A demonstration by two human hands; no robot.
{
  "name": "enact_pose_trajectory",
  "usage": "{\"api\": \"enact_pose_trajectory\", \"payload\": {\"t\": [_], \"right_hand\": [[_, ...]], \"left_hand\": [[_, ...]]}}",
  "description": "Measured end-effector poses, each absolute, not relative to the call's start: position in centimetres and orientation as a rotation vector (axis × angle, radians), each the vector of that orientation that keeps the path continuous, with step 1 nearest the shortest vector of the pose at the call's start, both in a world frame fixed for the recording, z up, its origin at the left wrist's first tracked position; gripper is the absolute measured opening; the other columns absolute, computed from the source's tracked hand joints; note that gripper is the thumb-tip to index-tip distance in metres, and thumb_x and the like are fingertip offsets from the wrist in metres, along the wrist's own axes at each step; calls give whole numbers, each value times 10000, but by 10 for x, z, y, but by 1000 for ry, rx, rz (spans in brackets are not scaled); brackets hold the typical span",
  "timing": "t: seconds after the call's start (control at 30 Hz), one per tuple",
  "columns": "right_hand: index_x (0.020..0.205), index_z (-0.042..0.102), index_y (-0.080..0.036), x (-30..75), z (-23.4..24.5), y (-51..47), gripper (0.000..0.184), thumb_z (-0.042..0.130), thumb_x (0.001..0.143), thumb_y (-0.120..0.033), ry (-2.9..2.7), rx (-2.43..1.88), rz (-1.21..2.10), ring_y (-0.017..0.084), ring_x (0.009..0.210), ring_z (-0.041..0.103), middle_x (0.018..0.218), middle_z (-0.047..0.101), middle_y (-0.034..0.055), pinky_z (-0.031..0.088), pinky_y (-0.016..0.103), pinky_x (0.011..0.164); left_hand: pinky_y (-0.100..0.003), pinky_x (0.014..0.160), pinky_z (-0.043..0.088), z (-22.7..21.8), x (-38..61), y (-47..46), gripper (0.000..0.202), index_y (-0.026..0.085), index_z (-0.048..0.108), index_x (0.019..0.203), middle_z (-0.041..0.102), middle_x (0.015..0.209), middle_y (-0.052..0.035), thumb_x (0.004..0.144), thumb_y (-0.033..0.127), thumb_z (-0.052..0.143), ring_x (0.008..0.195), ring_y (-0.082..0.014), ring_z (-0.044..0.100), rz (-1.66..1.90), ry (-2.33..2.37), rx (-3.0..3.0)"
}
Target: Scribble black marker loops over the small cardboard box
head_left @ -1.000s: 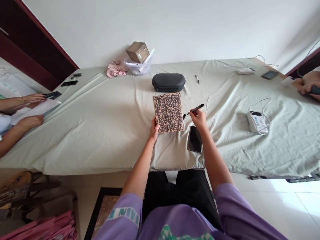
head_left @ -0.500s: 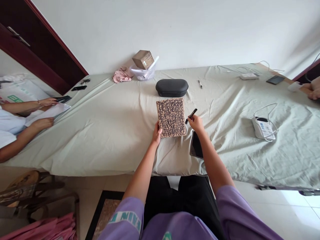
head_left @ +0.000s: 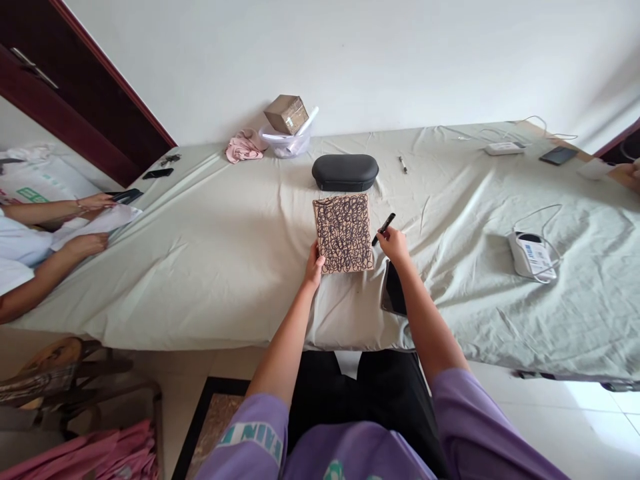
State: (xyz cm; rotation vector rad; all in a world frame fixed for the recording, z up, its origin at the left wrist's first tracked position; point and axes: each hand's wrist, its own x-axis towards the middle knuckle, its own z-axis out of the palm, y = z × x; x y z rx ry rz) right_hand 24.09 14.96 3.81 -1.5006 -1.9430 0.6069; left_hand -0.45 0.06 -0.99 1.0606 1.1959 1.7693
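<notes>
A brown cardboard piece [head_left: 344, 233] covered in black looping scribbles faces me above the cloth-covered table. My left hand [head_left: 314, 265] grips its lower left edge, thumb on the front. Between the fingers of my right hand [head_left: 394, 245] is a black marker [head_left: 384, 229], tilted, its lower end close beside the cardboard's right edge; whether it touches cannot be made out. Below the right hand lies a dark tablet or phone [head_left: 394, 290], partly covered by my forearm. Just behind the cardboard sits a black hard case [head_left: 345, 173].
At the back, a small cardboard box [head_left: 287, 114] rests on a plastic tub [head_left: 285, 143] beside a pink cloth [head_left: 245, 145]. A pen [head_left: 403, 165] lies right of the case. A white corded device [head_left: 533, 256] is at right. Another person's hands [head_left: 87, 245] hold paper at left.
The view has shifted very slightly. Both hands keep their hold, and the marker stays by the cardboard's right edge with hardly any movement.
</notes>
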Motion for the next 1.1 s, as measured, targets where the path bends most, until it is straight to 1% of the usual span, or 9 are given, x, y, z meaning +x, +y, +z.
{"api": "enact_pose_trajectory", "payload": {"t": [0.23, 0.4, 0.47, 0.57, 0.73, 0.87, 0.97, 1.03, 1.1], "right_hand": [[944, 737, -195, 235, 32, 144, 184, 609, 921, -326, -2014, -1470, 629, 252, 783, 666, 887, 783, 107, 517, 363, 799], [1064, 767, -166, 230, 33, 141, 294, 567, 961, -355, -2048, -1486, 644, 279, 850, 698, 943, 793, 132, 532, 384, 851], [1279, 740, -125, 237, 40, 137, 445, 610, 951, -395, -2062, -1510, 680, 298, 905, 722, 987, 800, 138, 542, 393, 882], [1622, 487, -55, 261, 54, 112, 854, 663, 946, -547, -2049, -1672, 658, 359, 1134, 727, 1180, 784, 195, 542, 433, 993], [1696, 359, -62, 291, 63, 30, 1203, 727, 830, -812, -1919, -2270, 403, 547, 1373, 602, 1451, 609, 376, 481, 623, 1083], [1693, 334, -56, 283, 52, -5, 1287, 925, 701, -625, -1925, -2283, 470, 571, 1360, 609, 1434, 593, 399, 479, 660, 1088], [1571, 461, -62, 281, 42, -4, 1117, 924, 660, -511, -1744, -2112, 613, 551, 1329, 634, 1353, 653, 368, 510, 657, 1080], [1319, 629, -139, 285, 37, -1, 777, 870, 664, -479, -1542, -1916, 855, 513, 1237, 683, 1159, 743, 261, 559, 638, 1024], [1018, 669, -222, 288, 35, -2, 464, 816, 687, -511, -1357, -1693, 1134, 456, 1065, 741, 910, 755, 144, 618, 597, 907]], "left_hand": [[-556, 1249, 443, -12, -5, 1, 912, 246, 626, 1438, 700, 1449, -137, 717, 793, 735, 1447, -405, 586, 1762, 1220, 1046], [-574, 1230, 463, -11, -4, 1, 886, 260, 625, 1442, 713, 1422, -130, 741, 792, 730, 1426, -406, 600, 1763, 1201, 1060], [-572, 1238, 460, -10, -4, 0, 891, 260, 629, 1439, 706, 1442, -129, 742, 808, 718, 1427, -403, 602, 1762, 1209, 1071], [-566, 1244, 456, -9, -4, 0, 921, 254, 619, 1457, 704, 1442, -133, 739, 824, 707, 1440, -403, 594, 1752, 1218, 1080], [-550, 1248, 446, -13, -5, 2, 950, 248, 596, 1481, 701, 1436, -135, 735, 826, 702, 1447, -400, 585, 1731, 1229, 1086], [-541, 1244, 445, -17, -7, 4, 961, 227, 593, 1489, 707, 1427, -147, 735, 814, 699, 1441, -401, 590, 1741, 1231, 1084], [-540, 1242, 450, -17, -7, 4, 957, 235, 598, 1492, 718, 1415, -139, 729, 803, 706, 1437, -398, 600, 1744, 1234, 1066], [-545, 1235, 460, -15, -6, 4, 959, 242, 603, 1487, 727, 1402, -134, 715, 799, 714, 1436, -400, 605, 1740, 1243, 1047], [-551, 1232, 465, -12, -4, 3, 960, 240, 606, 1480, 730, 1397, -137, 705, 794, 718, 1441, -404, 602, 1737, 1243, 1038]]}}
